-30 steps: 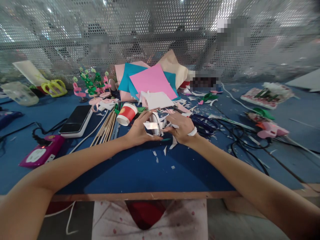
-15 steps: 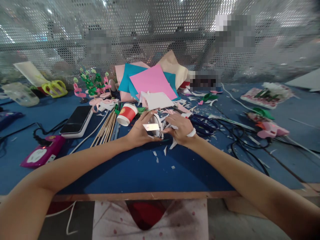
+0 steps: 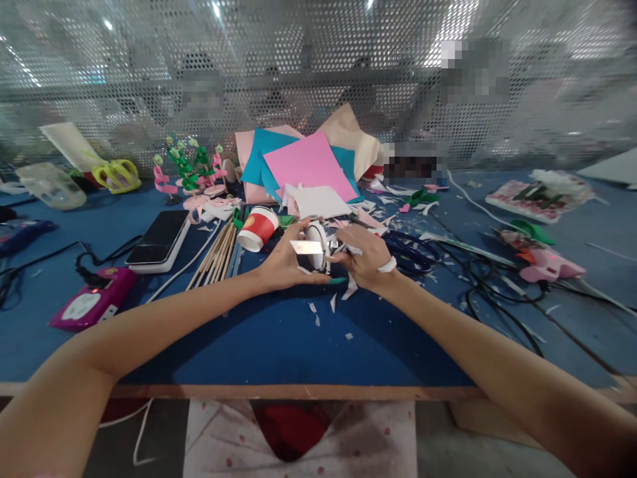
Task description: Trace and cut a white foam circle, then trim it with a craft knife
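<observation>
Above the middle of the blue table, a white round-edged piece [image 3: 315, 234], perhaps paper or part of a cup, sits between my hands. My left hand [image 3: 281, 263] curves round its left side; the thumb, with a green nail, stretches out below it. A bright pale rectangular patch [image 3: 305, 247] shows across its front. My right hand [image 3: 367, 256] is closed at the right side of the piece, with white scraps [image 3: 354, 250] by its fingers and another white bit at the wrist. What its fingertips grip is too small to tell.
A red-and-white paper cup [image 3: 258, 228] lies tilted left of my hands, beside wooden sticks [image 3: 216, 255]. Coloured sheets [image 3: 308, 166] are stacked behind. A phone-like device [image 3: 159, 240] and purple power strip [image 3: 94, 299] lie left; dark blue scissors [image 3: 411, 251] and cables [image 3: 490, 285] lie right.
The view has shifted slightly, moving everything a little to the right. My left thumb has straightened and lies lower, away from the white piece. The white piece has turned a little.
</observation>
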`<state>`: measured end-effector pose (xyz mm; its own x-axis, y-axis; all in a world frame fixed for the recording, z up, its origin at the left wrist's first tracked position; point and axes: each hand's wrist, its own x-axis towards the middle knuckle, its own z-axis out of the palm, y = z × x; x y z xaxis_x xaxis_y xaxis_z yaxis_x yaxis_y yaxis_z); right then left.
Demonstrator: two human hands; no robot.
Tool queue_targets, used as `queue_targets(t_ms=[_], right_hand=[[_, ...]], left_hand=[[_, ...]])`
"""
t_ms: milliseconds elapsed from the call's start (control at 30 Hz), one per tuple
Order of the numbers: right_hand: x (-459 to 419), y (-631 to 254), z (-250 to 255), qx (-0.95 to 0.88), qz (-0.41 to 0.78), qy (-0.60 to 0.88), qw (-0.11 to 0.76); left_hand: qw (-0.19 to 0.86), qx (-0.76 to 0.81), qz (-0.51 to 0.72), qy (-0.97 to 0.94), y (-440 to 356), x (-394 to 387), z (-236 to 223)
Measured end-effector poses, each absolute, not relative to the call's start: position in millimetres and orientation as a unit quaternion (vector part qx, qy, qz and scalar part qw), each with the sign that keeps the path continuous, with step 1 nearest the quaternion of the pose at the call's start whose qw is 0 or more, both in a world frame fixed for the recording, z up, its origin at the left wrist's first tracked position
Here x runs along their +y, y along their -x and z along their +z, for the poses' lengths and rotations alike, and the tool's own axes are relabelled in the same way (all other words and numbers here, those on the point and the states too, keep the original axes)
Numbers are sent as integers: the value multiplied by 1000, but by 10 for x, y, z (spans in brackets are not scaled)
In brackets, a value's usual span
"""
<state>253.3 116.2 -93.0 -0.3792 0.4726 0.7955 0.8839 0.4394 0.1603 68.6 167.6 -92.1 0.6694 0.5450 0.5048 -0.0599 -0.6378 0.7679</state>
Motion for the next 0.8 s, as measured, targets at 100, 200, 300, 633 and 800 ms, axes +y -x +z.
queue_targets(t_ms=[100, 200, 300, 633, 800], right_hand=[[1161, -2555, -931, -784, -296, 442, 320], [1150, -2561, -930, -797, -275, 448, 298], [1137, -2548, -929, -802, -264, 451, 290], [1107, -2496, -923, -798, -287, 437, 298], [1103, -2499, -924, -801, -282, 440, 294]], left_hand=[[468, 161, 356, -792, -687, 1678, -915], [489, 174, 350, -780, -681, 1677, -901], [466, 183, 354, -790, -671, 1675, -885], [424, 180, 369, -807, -668, 1680, -900], [381, 184, 375, -825, -668, 1692, -917]])
